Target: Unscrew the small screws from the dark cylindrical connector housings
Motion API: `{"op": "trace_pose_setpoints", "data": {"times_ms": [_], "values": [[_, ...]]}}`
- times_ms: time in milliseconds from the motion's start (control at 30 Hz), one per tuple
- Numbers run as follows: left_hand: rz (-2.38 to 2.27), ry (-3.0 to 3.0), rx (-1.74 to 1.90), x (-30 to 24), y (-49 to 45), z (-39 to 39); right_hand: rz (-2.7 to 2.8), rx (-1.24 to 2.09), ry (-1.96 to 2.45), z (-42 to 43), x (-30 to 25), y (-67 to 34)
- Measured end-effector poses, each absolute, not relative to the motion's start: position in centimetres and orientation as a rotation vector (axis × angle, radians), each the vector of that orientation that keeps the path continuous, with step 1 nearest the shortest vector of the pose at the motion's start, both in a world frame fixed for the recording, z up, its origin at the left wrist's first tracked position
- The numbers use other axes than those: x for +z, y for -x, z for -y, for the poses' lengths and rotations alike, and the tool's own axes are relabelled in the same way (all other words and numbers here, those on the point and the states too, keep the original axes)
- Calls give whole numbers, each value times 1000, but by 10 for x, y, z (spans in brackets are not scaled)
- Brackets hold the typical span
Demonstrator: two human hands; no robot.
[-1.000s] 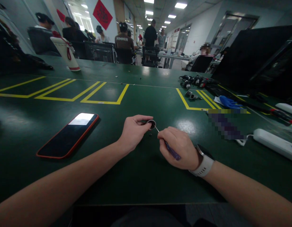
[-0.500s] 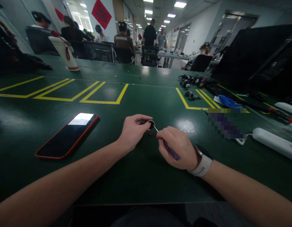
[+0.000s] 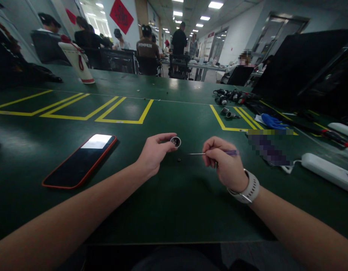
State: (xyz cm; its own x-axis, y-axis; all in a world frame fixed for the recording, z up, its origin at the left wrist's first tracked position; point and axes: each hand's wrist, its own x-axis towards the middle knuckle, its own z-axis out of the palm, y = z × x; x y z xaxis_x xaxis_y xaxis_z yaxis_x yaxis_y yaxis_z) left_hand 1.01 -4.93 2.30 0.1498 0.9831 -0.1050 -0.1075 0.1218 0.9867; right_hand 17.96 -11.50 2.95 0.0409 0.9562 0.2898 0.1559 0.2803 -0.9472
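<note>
Between the thumb and fingers of my left hand [image 3: 153,154] is a small round metal part [image 3: 176,142], its open end turned toward me with dark detail inside. My right hand [image 3: 223,162] grips a thin screwdriver [image 3: 196,154] with a purple handle, its shaft pointing left and its tip apart from the metal part. Below the part, a tiny dark piece [image 3: 178,160], perhaps a nut or screw, lies on the green table [image 3: 151,210].
A phone in a red case [image 3: 80,162] lies to the left. Cylindrical metal parts [image 3: 229,113], cabled connectors [image 3: 223,98], a blue glove [image 3: 272,121] and a white power strip [image 3: 327,171] are on the right. A tall cup [image 3: 78,62] stands farther back.
My right hand has drawn the screwdriver out of the metal part and moved right, turning the shaft nearly level. My left hand has raised the part slightly and tilted its opening toward me.
</note>
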Motion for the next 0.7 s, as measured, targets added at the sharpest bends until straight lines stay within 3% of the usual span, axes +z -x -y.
{"op": "trace_pose_setpoints", "data": {"times_ms": [133, 567, 700], "values": [[-1047, -1035, 1109, 25, -11, 48, 1405, 1121, 1185, 106, 25, -181], [-1061, -1018, 1113, 29, -13, 52, 1687, 965, 1286, 106, 28, -178], [-1027, -1019, 1096, 28, -13, 51, 1709, 1094, 1322, 108, 39, -188]]}}
